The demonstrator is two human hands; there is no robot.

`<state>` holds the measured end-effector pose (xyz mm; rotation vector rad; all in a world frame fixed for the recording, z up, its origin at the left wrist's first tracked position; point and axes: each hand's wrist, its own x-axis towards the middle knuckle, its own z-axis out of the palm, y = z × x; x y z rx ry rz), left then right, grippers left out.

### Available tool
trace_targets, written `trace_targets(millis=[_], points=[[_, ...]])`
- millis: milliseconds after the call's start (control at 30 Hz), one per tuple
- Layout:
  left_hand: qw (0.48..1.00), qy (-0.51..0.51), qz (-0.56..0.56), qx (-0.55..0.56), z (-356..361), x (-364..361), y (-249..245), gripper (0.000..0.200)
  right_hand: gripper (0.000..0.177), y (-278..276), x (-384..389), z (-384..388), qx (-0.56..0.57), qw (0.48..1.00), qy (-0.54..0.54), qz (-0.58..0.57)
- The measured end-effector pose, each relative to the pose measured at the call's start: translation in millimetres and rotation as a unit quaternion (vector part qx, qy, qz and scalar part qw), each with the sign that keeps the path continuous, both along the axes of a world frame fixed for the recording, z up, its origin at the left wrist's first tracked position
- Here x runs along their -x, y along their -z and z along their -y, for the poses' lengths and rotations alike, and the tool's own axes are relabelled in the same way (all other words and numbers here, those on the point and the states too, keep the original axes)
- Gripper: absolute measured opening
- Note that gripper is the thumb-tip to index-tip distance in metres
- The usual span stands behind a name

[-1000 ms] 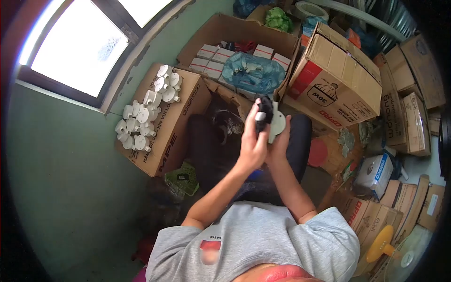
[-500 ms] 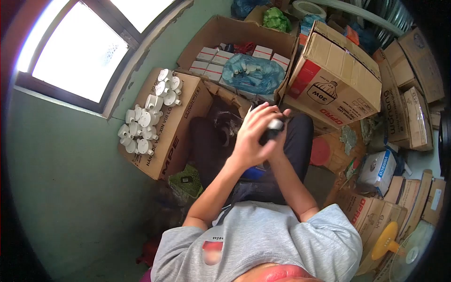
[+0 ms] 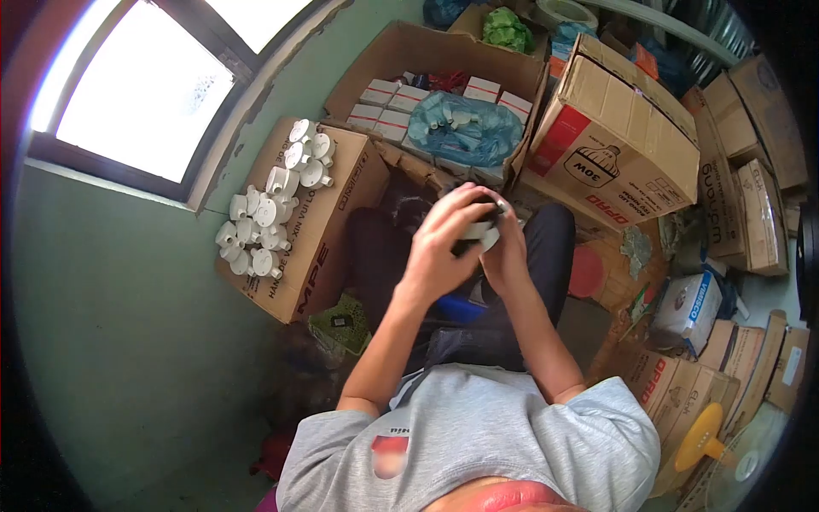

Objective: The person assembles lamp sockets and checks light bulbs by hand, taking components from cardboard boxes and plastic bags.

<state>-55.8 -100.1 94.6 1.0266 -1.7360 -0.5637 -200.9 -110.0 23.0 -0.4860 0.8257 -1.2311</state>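
Both hands meet above the lap: the left hand (image 3: 437,252) curls its fingers (image 3: 465,202) closed over a small black-and-white fitting (image 3: 479,230), while the right hand (image 3: 509,252) grips its other side, fingers bent close around it

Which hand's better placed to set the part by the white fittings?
Left, probably. The left hand wraps over the part, and the fittings lie on its side; the right hand would have to cross.
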Motion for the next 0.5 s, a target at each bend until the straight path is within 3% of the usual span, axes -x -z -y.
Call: trace_targets(millis=[67,100,133,167,267,400,433,467,500], points=[[0.998,0.039,0.044,0.015,-6.9,15.1,7.1,0.068,0.052,3.7,-13.0,-1.8,0.042,0.976,-0.003,0.212],[0.996,0.042,0.072,0.026,-10.4,16.4,15.9,0.07,0.057,8.2,-9.2,5.0,0.1,0.964,-0.026,0.245],[0.993,0.045,0.101,0.038,-12.1,15.2,24.9,0.072,0.059,1.0,-4.2,13.1,0.09,0.97,-0.012,0.226],[0.996,0.079,0.032,0.01,-12.2,13.1,32.0,0.069,0.06,-6.7,0.0,14.1,0.07,0.977,0.013,0.203],[0.99,0.134,0.005,-0.049,-11.1,-12.0,32.3,0.063,0.059,-13.7,7.2,14.6,0.065,0.983,0.043,0.167],[0.98,-0.016,-0.179,-0.086,-1.3,-1.5,21.1,0.059,0.066,-15.6,-3.0,-1.1,0.043,0.989,-0.01,0.142],[0.979,-0.002,-0.186,-0.081,-0.6,7.6,19.0,0.053,0.069,-11.8,-13.6,-3.2,0.02,0.987,0.008,0.157],[0.994,-0.012,-0.107,-0.026,-5.1,18.4,32.9,0.056,0.069,-11.0,-15.6,-0.7,0.017,0.987,0.004,0.157],[0.996,-0.029,-0.083,-0.023,-12.9,27.8,24.8,0.055,0.068,-11.2,-16.9,5.6,0.082,0.973,-0.008,0.215]])
